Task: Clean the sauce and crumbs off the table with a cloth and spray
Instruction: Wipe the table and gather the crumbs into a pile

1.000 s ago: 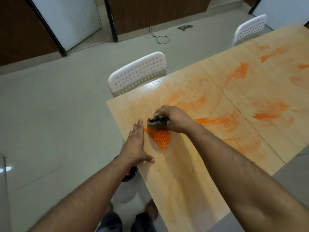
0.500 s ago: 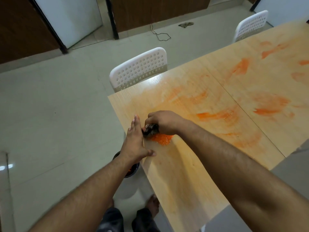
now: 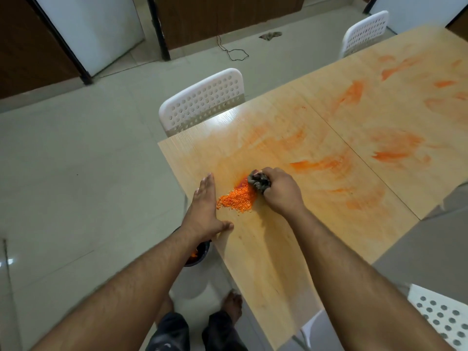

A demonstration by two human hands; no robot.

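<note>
Dark bin (image 3: 200, 254) mostly hidden under left hand (image 3: 205, 211).

Pale tiled floor (image 3: 63, 173), white perforated chairs (image 3: 202, 100), dark wooden wall panels (image 3: 228, 16).

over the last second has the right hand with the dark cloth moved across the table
Yes: the right hand swept the dark crumpled cloth toward the wooden table's left edge, then back.
</note>
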